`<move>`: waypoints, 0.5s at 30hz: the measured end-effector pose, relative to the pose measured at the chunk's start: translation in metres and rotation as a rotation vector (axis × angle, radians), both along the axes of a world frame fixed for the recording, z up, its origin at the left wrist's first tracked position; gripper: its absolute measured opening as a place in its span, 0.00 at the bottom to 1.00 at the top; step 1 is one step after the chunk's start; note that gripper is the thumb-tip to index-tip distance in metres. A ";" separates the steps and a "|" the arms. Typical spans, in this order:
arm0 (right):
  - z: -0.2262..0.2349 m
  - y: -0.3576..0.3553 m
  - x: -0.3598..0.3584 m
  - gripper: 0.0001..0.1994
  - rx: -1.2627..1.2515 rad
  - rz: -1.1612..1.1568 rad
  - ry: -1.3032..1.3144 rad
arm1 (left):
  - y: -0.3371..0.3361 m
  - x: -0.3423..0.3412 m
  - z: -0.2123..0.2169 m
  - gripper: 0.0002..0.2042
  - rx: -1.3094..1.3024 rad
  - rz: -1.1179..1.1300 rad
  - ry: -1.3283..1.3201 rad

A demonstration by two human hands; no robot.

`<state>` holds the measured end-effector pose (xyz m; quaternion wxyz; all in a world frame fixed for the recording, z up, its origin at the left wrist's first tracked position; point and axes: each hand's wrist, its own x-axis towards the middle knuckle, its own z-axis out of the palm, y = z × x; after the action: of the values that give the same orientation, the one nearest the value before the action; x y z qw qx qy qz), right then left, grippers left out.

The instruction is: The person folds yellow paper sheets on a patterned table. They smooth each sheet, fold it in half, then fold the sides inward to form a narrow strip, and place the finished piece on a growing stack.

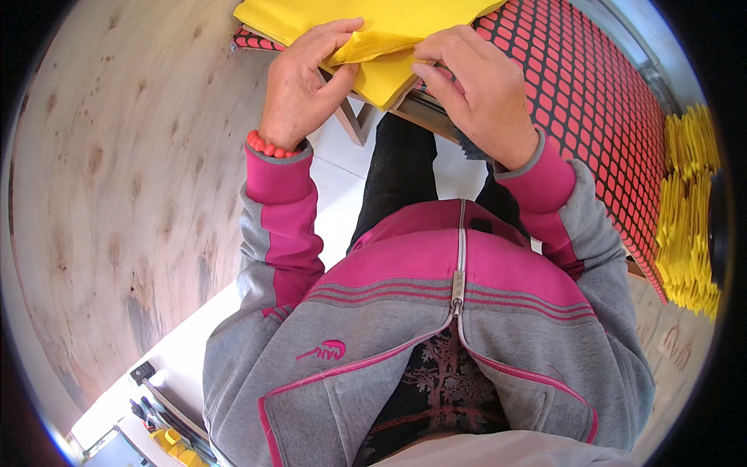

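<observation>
A bright yellow sheet of cloth-like material (389,22) lies at the top of the view, its near edge folded into a flap with a corner pointing toward me. My left hand (305,87) is at the flap's left side, fingers resting on the yellow material and thumb spread apart below. A red bead bracelet circles that wrist. At the flap's right end, my right hand (482,92) pinches the edge between thumb and forefinger. Its other fingers are curled and partly hidden.
A red and black patterned cover (580,86) spreads over the table on the right. Stacked yellow pieces (689,210) stand at the far right. A wooden board surface (132,171) fills the left side. Under the work, a wooden table leg (350,123) stands near my dark trousers.
</observation>
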<state>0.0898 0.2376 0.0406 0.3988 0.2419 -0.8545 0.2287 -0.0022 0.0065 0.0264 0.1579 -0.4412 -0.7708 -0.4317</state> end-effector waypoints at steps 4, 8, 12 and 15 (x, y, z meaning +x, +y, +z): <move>0.019 -0.004 0.009 0.06 -0.055 0.013 -0.112 | 0.001 0.000 0.000 0.16 0.005 0.025 0.014; 0.036 -0.010 0.018 0.07 -0.105 0.010 -0.253 | 0.000 0.001 -0.002 0.17 0.011 0.018 -0.015; 0.037 -0.018 0.006 0.06 -0.015 0.090 -0.056 | -0.001 0.000 -0.006 0.19 0.023 -0.014 -0.039; 0.035 -0.020 -0.002 0.06 -0.013 0.139 -0.036 | -0.001 -0.001 -0.008 0.18 0.044 -0.031 -0.062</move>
<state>0.0882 0.2180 0.0756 0.3681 0.2939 -0.8411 0.2658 -0.0028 0.0058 0.0188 0.1370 -0.4361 -0.7585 -0.4645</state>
